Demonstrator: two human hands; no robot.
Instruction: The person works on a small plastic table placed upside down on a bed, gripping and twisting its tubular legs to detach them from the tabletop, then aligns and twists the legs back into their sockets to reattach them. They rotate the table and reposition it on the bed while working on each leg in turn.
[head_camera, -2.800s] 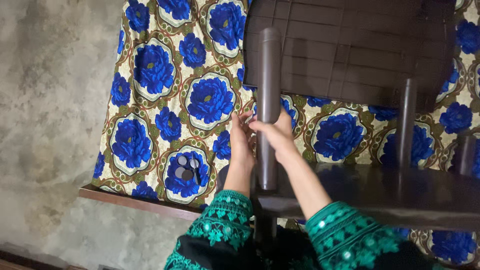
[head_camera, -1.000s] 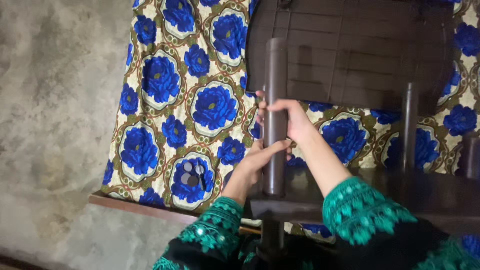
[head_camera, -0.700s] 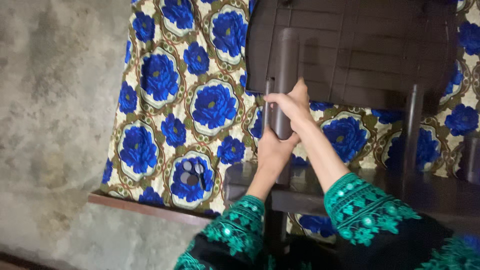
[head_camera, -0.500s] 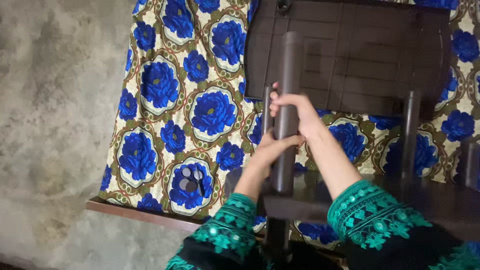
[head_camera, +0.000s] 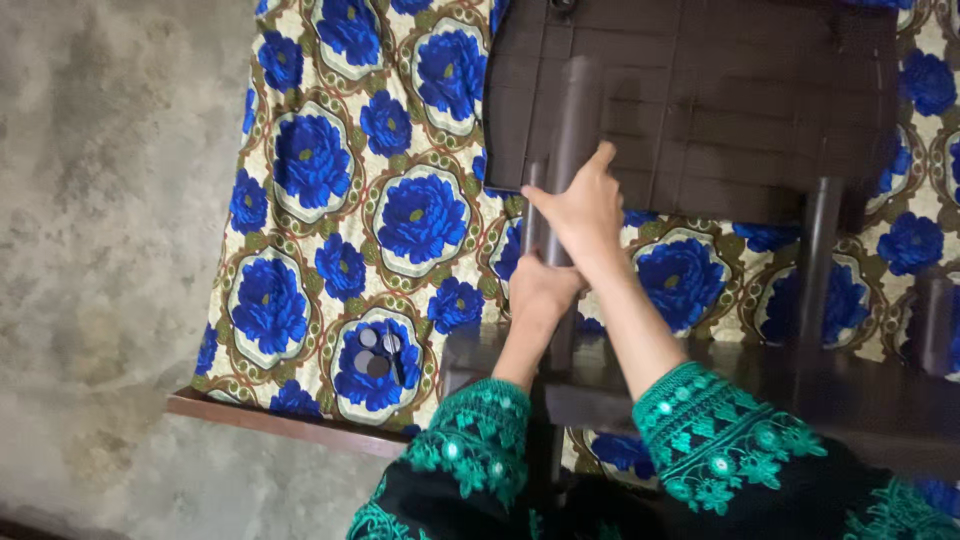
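A dark brown plastic chair lies upturned on a bed covered by a blue-flowered cloth. One chair leg points up toward me. My right hand wraps around this leg partway along it, index finger stretched upward. My left hand grips the same leg just below the right hand. Both sleeves are black with green embroidery. The chair's slatted seat underside lies behind the leg.
Another chair leg stands to the right, and a third at the far right edge. Several small dark round discs lie on the cloth near the wooden bed edge. Grey concrete floor fills the left.
My right hand has slid higher up the chair leg and my left hand has closed around the leg under it. The view has shifted slightly.
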